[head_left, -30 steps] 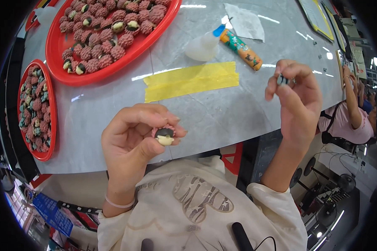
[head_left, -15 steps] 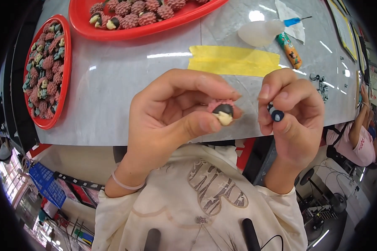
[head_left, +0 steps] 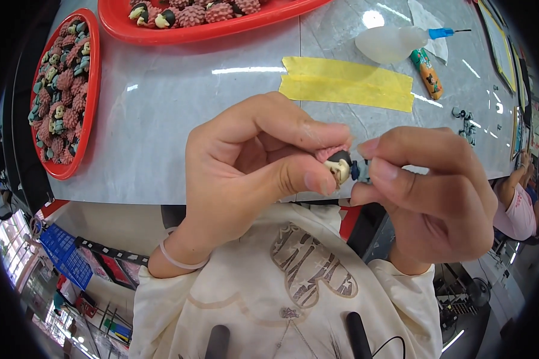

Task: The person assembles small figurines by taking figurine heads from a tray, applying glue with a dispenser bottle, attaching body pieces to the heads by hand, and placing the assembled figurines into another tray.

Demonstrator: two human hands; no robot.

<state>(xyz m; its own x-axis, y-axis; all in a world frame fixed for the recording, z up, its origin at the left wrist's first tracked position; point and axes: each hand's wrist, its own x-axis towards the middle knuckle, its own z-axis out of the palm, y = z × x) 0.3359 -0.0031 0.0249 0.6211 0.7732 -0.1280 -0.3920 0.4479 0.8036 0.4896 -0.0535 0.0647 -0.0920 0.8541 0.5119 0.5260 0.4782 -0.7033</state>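
Between the thumb and fingers of my left hand (head_left: 245, 155) is a small figurine head (head_left: 339, 166), with a cream face, black hair and a pink textured top. My right hand (head_left: 437, 191) pinches a small blue-grey figurine body (head_left: 361, 171) with a dark blue end. That dark end meets or nearly meets the underside of the head; I cannot tell whether they touch. Both hands are above the table's near edge. Fingertips hide part of each piece.
Red trays hold pink-topped figurine parts: an oval one (head_left: 93, 90) at left, a larger one (head_left: 179, 39) at the back. Yellow tape (head_left: 347, 84) crosses the grey table. A needle-tipped squeeze bottle (head_left: 392, 45), a green-orange tube (head_left: 426, 75) and small blue-grey pieces (head_left: 466, 125) lie right.
My right hand has turned and moved left, bringing the body up to the head. The left hand has tilted the head to face more to the right.
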